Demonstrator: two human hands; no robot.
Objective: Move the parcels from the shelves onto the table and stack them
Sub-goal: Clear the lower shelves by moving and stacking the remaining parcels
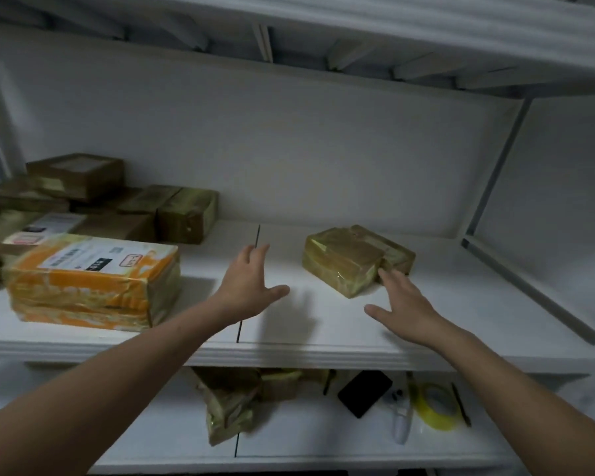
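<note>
We see through one head-worn wide-angle camera, standing close before the white shelf, facing it squarely and tilted slightly down onto its board

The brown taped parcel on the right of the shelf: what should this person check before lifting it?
1. Hands free: ok. The left hand and right hand are both open and hold nothing.
2. Grip on the brown taped parcel: not ok. The right fingers only reach its near corner, and the left hand is apart from it.
3. Room around it: ok. The orange parcel lies off to the left, with bare shelf between.
4. One parcel or two taped together: cannot tell.
5. Table to stack on: cannot tell, as it is out of view.
</note>
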